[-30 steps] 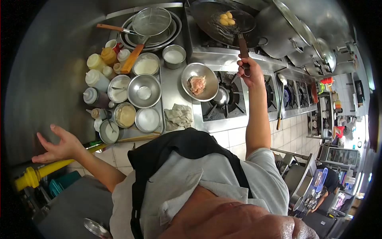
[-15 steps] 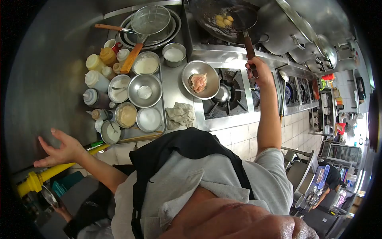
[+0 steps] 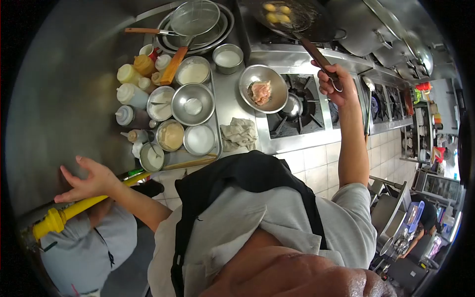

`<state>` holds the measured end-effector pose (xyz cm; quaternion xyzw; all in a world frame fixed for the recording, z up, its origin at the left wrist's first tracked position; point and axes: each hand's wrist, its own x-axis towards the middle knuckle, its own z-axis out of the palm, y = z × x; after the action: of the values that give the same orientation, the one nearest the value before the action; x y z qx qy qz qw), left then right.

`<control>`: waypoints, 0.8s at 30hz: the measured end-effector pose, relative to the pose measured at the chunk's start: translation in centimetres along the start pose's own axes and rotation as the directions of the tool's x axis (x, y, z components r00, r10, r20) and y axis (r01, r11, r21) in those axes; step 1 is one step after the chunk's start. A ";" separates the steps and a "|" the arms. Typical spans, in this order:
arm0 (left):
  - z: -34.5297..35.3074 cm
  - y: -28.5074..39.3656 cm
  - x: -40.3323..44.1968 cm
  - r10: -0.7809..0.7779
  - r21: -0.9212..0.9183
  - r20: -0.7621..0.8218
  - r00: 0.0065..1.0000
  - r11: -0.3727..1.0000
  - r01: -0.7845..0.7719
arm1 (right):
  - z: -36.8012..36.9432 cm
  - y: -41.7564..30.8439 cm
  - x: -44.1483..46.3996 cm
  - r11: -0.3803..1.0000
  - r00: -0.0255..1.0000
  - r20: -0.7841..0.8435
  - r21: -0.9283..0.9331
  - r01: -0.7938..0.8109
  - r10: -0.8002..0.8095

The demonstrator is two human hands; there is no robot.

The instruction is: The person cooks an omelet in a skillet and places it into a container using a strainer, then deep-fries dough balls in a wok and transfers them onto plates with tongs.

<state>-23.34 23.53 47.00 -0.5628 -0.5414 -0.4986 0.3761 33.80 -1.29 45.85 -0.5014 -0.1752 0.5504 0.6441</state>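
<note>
My right hand [image 3: 337, 84] is closed around the brown handle [image 3: 316, 55] of a strainer whose head lies low in the dark wok [image 3: 321, 22], where its outline is hard to make out. Several yellow pieces [image 3: 277, 15], round and small, are in the wok near the strainer's head. My left hand [image 3: 90, 182] is held out at the far left, fingers spread and nothing in it, near a yellow pipe [image 3: 81, 209] and the steel wall. Closer to the stove, a steel bowl [image 3: 277, 101] contains pieces of pale pink raw meat [image 3: 260, 92].
A tray [image 3: 215, 119] of steel bowls with white and tan contents stands left of the burner [image 3: 299, 101]. Squeeze bottles [image 3: 131, 94], a crumpled cloth [image 3: 238, 134] and nested bowls with a sieve [image 3: 195, 17] are close by. Another person [image 3: 91, 247] is at lower left.
The strainer has shifted left and down within the wok, and the yellow pieces now lie farther apart. My left hand stays spread. The other person at lower left has come further into view.
</note>
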 end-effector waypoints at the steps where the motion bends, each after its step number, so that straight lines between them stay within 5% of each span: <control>1: -0.3 0.4 0.4 0.009 0.023 0.007 1.000 1.000 -0.009 | 0.1 0.3 0.2 0.999 1.000 0.010 0.035 0.001 -0.001; 2: -0.7 1.0 0.5 0.019 0.041 0.005 1.000 0.999 -0.019 | 0.3 0.6 0.4 0.998 0.999 0.036 0.064 0.005 -0.007; 4: -1.9 4.5 1.0 -0.216 -0.362 -0.024 0.976 0.912 0.193 | 0.0 1.3 1.1 0.997 0.998 0.053 0.076 0.014 -0.018; 5: -1.5 5.8 0.6 -0.107 -0.405 -0.117 0.987 0.913 0.051 | 0.2 1.4 1.3 0.997 0.998 0.062 0.069 0.022 -0.026; 7: -1.0 8.6 -0.6 0.203 -0.493 0.006 0.979 0.853 -0.174 | 0.6 1.6 1.5 0.997 0.998 0.062 0.069 0.019 -0.023; 9: 1.5 13.4 -2.3 0.294 -0.750 0.267 0.918 0.662 0.006 | 0.9 1.7 1.6 0.997 0.997 0.061 0.070 0.033 -0.037; 14: 9.5 17.6 -8.9 0.422 -0.481 0.828 0.369 0.873 0.080 | 1.0 1.7 1.7 0.997 0.998 0.057 0.061 0.037 -0.041; 18: 11.3 18.4 -10.1 0.413 -0.440 0.837 0.359 0.898 -0.008 | 1.2 2.1 2.1 0.995 0.998 0.039 0.095 0.042 -0.046; 24: 12.6 18.4 -10.9 0.302 -0.331 0.912 0.277 0.942 0.062 | 0.9 2.5 2.6 0.982 0.996 0.075 0.186 0.031 -0.045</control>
<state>-2.33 30.72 35.79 -0.8378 -0.5296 -0.1094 -0.0756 32.64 1.16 43.26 -0.4141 -0.1584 0.5712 0.6908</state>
